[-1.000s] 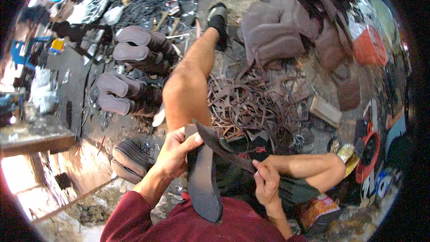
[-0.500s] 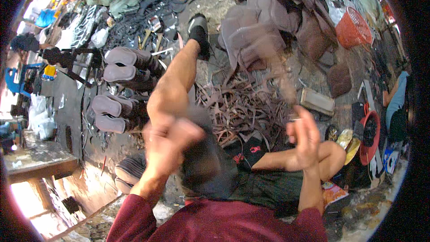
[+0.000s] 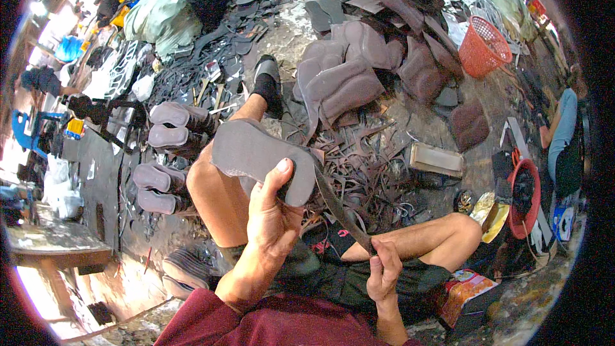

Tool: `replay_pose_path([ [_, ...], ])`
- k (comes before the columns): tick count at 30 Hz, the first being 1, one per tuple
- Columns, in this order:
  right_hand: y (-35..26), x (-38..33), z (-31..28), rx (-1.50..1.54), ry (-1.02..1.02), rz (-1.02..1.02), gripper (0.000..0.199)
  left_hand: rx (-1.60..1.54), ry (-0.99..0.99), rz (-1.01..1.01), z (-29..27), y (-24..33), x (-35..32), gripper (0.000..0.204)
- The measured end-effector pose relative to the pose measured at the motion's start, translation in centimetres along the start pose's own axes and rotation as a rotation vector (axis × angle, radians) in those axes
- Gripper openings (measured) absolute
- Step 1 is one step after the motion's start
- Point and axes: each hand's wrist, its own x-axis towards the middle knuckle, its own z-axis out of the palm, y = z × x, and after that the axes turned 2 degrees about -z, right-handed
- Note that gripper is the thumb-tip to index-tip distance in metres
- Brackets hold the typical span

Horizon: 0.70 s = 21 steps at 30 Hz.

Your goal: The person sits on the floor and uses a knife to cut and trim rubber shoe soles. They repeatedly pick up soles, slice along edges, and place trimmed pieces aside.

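Note:
A grey shoe sole (image 3: 253,147) is held up in front of my bent left leg. My left hand (image 3: 274,224) grips it, thumb pressed on its upper face and the other fingers hidden underneath. From the sole's right end a narrow dark strip (image 3: 341,211) runs down to my right hand (image 3: 384,272). The fingers of that hand pinch the strip's lower end. Whether the strip is still joined to the sole, I cannot tell. Beyond lies a tangled heap of brown offcut strips (image 3: 359,166) on the floor between my legs.
Stacked soles (image 3: 160,189) stand at left. Moulded brown sheets (image 3: 349,86) lie ahead, with a red plastic basket (image 3: 483,48) behind them. A pale rectangular block (image 3: 435,159) rests right of the offcuts. A round red tub (image 3: 525,198) is at far right, a wooden bench (image 3: 61,253) at left.
Both hands were blurred by motion before. The right hand has come down and inward and now pinches the strip. The left hand has moved right, and the sole now shows clearly.

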Motion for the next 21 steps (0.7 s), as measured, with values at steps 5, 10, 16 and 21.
replay_pose_path([
  [5, -1.4, 2.2, -1.3, -0.098, -0.052, -0.009, 0.028, 0.081, 0.041, -0.082, -2.4, -1.2, -0.6, 0.030],
  [10, -3.0, 5.3, -1.5, -0.074, -0.285, -0.108, 0.033, 0.116, 0.135, -0.047, -7.8, -2.7, -3.6, 0.041],
  [16, -4.8, 6.9, 3.6, 0.070, -0.251, 0.010, 0.034, 0.331, 0.167, -0.083, -7.5, -2.4, -4.1, 0.033],
  [21, -3.7, 5.6, 2.7, 0.233, -0.242, 0.158, 0.034, 0.400, 0.218, -0.085, -8.1, -0.7, -4.2, 0.039],
])
